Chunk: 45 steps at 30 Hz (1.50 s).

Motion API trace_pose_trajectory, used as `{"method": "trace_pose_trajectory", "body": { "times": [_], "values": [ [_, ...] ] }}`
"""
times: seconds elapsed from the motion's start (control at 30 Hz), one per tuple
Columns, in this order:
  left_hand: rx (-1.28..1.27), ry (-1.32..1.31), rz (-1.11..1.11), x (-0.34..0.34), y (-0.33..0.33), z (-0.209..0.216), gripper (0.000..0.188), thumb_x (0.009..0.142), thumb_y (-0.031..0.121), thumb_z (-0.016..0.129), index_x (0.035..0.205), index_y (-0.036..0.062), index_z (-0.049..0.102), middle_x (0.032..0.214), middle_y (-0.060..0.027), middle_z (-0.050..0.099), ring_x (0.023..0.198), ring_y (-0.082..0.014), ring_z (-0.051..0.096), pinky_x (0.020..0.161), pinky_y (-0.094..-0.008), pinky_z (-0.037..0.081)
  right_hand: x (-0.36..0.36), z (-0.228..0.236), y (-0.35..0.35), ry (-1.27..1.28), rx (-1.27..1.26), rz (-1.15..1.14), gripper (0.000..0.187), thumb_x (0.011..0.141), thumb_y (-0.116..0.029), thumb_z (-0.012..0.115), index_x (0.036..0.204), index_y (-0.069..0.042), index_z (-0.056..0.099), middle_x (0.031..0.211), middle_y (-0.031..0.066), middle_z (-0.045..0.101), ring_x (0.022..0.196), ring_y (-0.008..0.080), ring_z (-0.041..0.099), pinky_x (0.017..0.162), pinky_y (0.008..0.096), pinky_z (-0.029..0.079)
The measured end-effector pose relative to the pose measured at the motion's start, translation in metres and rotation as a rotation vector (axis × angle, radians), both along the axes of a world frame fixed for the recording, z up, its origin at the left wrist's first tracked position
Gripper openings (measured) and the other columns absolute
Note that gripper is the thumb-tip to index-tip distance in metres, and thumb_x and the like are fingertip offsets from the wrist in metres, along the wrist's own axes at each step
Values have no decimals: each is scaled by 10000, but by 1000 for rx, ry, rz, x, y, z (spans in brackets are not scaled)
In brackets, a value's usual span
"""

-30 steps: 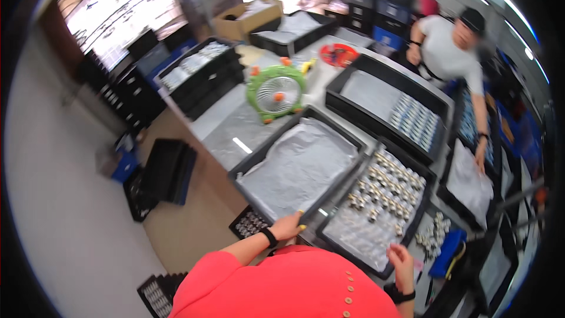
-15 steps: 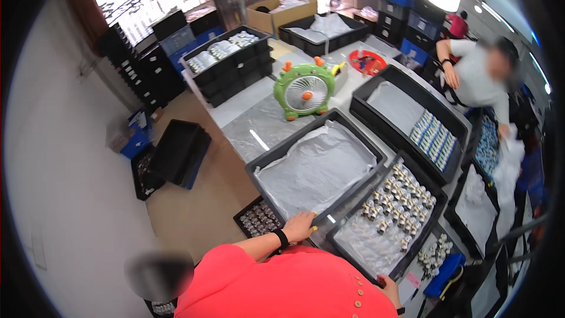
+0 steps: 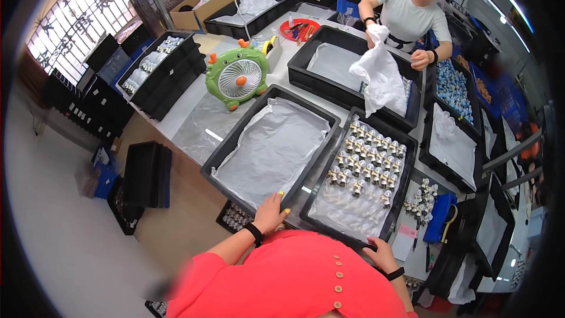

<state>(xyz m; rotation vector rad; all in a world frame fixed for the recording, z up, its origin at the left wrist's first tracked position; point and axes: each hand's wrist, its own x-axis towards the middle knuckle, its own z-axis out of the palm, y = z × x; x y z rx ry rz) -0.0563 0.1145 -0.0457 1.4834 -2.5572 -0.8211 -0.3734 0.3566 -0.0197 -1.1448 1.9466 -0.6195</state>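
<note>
Here, the left hand (image 3: pixel 272 212) grips the near rim of the paper-lined tray (image 3: pixel 235 152), fingers (image 3: pixel 281 195) curled over it. The right hand (image 3: pixel 381 254) clasps the near rim of the tray of small parts (image 3: pixel 407 165).

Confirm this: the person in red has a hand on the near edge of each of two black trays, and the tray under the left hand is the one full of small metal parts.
Not quite. In the head view the left hand rests on the tray lined only with white paper; the small metal parts fill the tray gripped by the right hand.
</note>
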Motion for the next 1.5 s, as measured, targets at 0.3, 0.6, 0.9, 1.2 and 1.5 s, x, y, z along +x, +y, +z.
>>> {"method": "trace_pose_trajectory", "body": {
  "times": [0.3,0.6,0.9,1.2,1.5],
  "values": [
    [26,249,76,-8,-8,-13,680,834,332,614,1312,-57,328,1368,-313,308,1255,-433,331,1030,-447,312,1,1,-2,22,4,0,417,762,-171,687,1112,28,578,1046,169,629,975,260,611,852,336,476],
    [249,224,30,-5,-16,-13,673,846,351,600,1318,-50,335,1376,-297,308,1270,-418,328,1035,-413,311,3,-2,-1,23,-42,-10,396,758,-194,669,1082,18,588,996,177,637,943,289,615,829,352,474],
    [465,185,14,6,-56,30,648,849,351,596,1332,-18,373,1326,-237,435,1191,-350,467,988,-377,373,5,-3,-4,40,-28,3,394,762,-196,668,1086,13,586,999,179,637,944,291,617,834,352,476],
    [564,865,309,-57,-106,77,875,780,300,716,1415,8,190,1409,-225,306,1189,-293,463,948,-358,407,11,9,-6,42,16,-10,408,773,-185,665,1114,21,578,1036,176,629,979,282,608,852,344,470],
    [407,1117,491,-155,-177,128,1133,691,276,790,1422,-7,-29,1409,-239,256,1275,-315,320,1040,-389,287,16,-6,8,138,-79,-38,374,749,-221,671,1067,-32,614,1000,165,630,949,332,580,831,393,455]
  ]
}}
